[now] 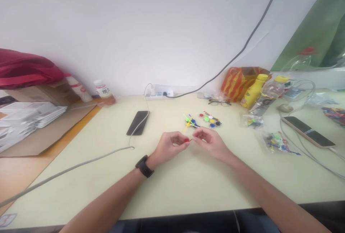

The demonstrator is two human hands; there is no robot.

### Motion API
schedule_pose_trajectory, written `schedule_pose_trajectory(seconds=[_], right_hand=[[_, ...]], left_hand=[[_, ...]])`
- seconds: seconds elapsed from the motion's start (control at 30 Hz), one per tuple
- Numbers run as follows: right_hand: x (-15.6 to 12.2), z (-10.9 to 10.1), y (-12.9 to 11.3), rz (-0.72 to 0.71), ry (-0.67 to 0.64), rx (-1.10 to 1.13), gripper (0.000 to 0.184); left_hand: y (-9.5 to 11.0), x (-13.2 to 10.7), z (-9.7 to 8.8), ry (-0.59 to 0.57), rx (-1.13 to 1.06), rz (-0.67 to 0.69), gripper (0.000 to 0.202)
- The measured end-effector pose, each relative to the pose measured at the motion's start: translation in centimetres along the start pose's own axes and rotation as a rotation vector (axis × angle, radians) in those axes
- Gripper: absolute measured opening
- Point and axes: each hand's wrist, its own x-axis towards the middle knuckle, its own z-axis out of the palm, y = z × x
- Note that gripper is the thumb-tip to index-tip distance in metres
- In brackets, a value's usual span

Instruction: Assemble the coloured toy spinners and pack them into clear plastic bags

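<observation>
Over the middle of the table, my left hand (172, 145) pinches a small red plastic piece (187, 140) between thumb and fingertips. My right hand (208, 141) meets it from the right, its thumb and forefinger closed on a thin stick (191, 140) that reaches the red piece; the blur hides how the two join. Just beyond my fingers lies a cluster of blue, green and yellow plastic parts (191, 120). To its right are several small round discs (207, 119) in red, green, yellow, blue and black, with thin sticks (208, 114) beside them.
A phone (138, 123) with a cable lies left of my hands. Bagged plastic parts (279, 142), another phone (309, 131) and bottles (254, 91) are on the right. Glasses (219, 102) and a power strip (161, 93) sit near the wall. White trays (29, 112) are stacked far left.
</observation>
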Motion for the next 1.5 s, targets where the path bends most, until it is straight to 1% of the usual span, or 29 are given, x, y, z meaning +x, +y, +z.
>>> schedule_pose_trajectory(seconds=[0.07, 0.13, 0.27, 0.33, 0.43, 0.53, 0.67, 0.87, 0.93, 0.97, 1.0, 1.03, 1.1, 1.13, 1.17, 1.2, 1.27, 1.33, 1.43, 1.5], right_hand=[[0.1, -0.1, -0.2, 0.01, 0.002, 0.043, 0.019], [0.1, -0.2, -0.2, 0.017, 0.004, 0.064, 0.019], [0.2, -0.4, -0.1, 0.006, 0.02, 0.059, 0.019], [0.3, -0.4, 0.1, -0.008, 0.056, 0.003, 0.02], [0.2, -0.6, 0.1, -0.068, 0.125, -0.15, 0.021], [-0.2, -0.6, -0.1, -0.116, 0.096, -0.216, 0.026], [-0.6, -0.3, -0.3, -0.116, 0.012, -0.187, 0.041], [-0.8, 0.2, -0.1, -0.103, 0.03, -0.082, 0.057], [-0.7, 0.3, -0.2, -0.09, 0.043, -0.05, 0.055], [-0.7, 0.3, -0.2, -0.079, 0.05, -0.039, 0.048], [-0.6, 0.2, -0.2, -0.06, 0.034, -0.028, 0.038], [-0.5, 0.0, -0.3, -0.031, -0.011, -0.013, 0.034], [-0.3, -0.5, -0.3, 0.032, -0.153, 0.035, 0.057], [-0.2, -0.8, -0.2, 0.055, -0.211, 0.063, 0.065], [-0.1, -1.0, -0.2, 0.069, -0.236, 0.089, 0.069], [-0.1, -1.2, -0.1, 0.076, -0.218, 0.107, 0.07], [0.1, -1.2, -0.1, 0.086, -0.124, 0.122, 0.063], [0.1, -1.1, -0.1, 0.096, -0.074, 0.137, 0.051], [0.0, -0.6, -0.2, 0.083, -0.083, 0.177, 0.036], [0.0, -0.3, -0.4, 0.082, -0.082, 0.197, 0.033]], left_hand=[[0.2, 0.0, 0.0, 0.0, -0.036, -0.008, 0.023], [0.4, 0.1, -0.1, -0.025, -0.098, -0.014, 0.023], [0.8, 0.2, -0.4, -0.145, -0.27, -0.062, 0.024], [0.8, 0.4, -0.7, -0.171, -0.326, -0.077, 0.022], [0.7, 0.6, -1.0, -0.133, -0.356, -0.093, 0.022], [0.4, 0.7, -1.2, -0.102, -0.355, -0.115, 0.024], [0.2, 0.8, -1.2, -0.076, -0.369, -0.14, 0.027], [0.3, 0.8, -1.2, -0.045, -0.388, -0.162, 0.029], [0.3, 0.8, -1.2, -0.044, -0.392, -0.157, 0.029], [0.3, 0.8, -1.2, -0.043, -0.393, -0.152, 0.029], [0.3, 0.8, -1.2, -0.043, -0.394, -0.148, 0.029], [0.4, 0.8, -1.2, -0.044, -0.395, -0.143, 0.029], [0.5, 0.8, -1.2, -0.047, -0.396, -0.138, 0.028], [0.5, 0.8, -1.2, -0.048, -0.396, -0.137, 0.027], [0.6, 0.9, -1.2, -0.047, -0.396, -0.136, 0.027], [0.6, 0.9, -1.3, -0.045, -0.395, -0.135, 0.027], [0.7, 0.9, -1.3, -0.04, -0.393, -0.13, 0.027], [0.7, 0.9, -1.3, -0.037, -0.391, -0.122, 0.027], [0.6, 0.8, -1.3, -0.04, -0.389, -0.115, 0.026], [0.5, 0.8, -1.3, -0.043, -0.385, -0.117, 0.026]])
